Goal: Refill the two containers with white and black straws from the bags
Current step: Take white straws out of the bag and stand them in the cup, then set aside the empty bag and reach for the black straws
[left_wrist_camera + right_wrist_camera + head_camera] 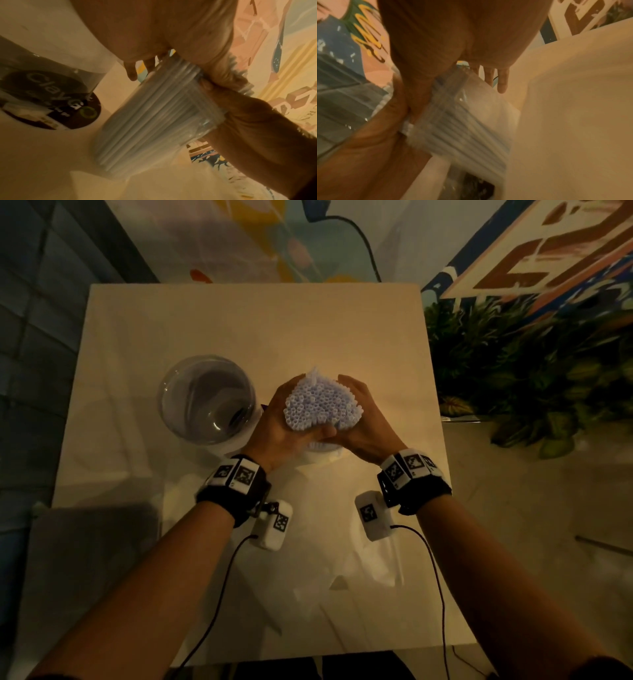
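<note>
Both hands are cupping a thick bundle of white straws [322,405], standing upright over the middle of the counter [239,320]. The left hand [284,419] is wrapping the near-left side and the right hand [363,419] the right side, fingers curled round the bundle from each side with the open straw ends facing up between them. In the wrist views the straws [150,121] are sitting inside a clear container [202,121], its base down on the counter — though whether some of that clear film is a bag still round the straws is hard to tell in the blur.

To the left, just beside the left hand, a second clear container [207,400] is standing with what looks like a few dark straws at the bottom; a dark round label [51,100] is showing through it in the left wrist view. Crumpled clear plastic bags [342,559] are lying on the counter near the wrists.

The bundle will likely be handling light but loose: each straw is thin-walled, smooth and easy to crush, and single ones are apt to slip out or fan apart. Holding it around the middle or upper part with an even squeeze from both sides seems best — firm enough to keep them together, not so hard as to flatten the outer ones. The white container looks about full; the dark one is still wanting its share.
</note>
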Demonstrator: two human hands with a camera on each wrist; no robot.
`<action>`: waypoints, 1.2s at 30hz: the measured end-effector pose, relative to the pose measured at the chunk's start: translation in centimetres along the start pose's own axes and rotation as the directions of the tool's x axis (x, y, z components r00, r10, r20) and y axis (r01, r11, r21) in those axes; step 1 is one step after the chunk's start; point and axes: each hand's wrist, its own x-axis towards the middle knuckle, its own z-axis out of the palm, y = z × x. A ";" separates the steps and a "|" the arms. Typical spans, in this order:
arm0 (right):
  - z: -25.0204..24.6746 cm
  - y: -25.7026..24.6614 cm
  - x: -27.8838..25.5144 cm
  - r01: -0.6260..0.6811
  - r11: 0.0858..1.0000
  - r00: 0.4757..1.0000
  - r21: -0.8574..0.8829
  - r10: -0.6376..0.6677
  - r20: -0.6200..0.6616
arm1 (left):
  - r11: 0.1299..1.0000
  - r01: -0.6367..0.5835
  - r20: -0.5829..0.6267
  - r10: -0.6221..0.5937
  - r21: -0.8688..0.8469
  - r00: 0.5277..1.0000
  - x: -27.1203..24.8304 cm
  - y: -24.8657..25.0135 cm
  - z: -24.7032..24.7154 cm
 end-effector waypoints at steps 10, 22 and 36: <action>-0.4 -1.0 0.4 -0.067 0.957 0.996 0.283 0.081 -0.041 | 0.993 0.102 0.015 -0.101 -0.066 0.995 0.5 1.0 -0.4; -2.4 -3.2 -9.2 -0.177 0.969 0.933 0.174 0.221 -0.285 | 0.961 0.229 -0.061 -0.241 -0.158 0.969 -10.1 1.2 -2.2; 14.8 -1.9 -17.4 0.172 0.753 0.850 -0.636 0.213 0.481 | 0.449 0.844 -0.629 -0.574 0.294 0.525 -35.2 -11.2 -14.2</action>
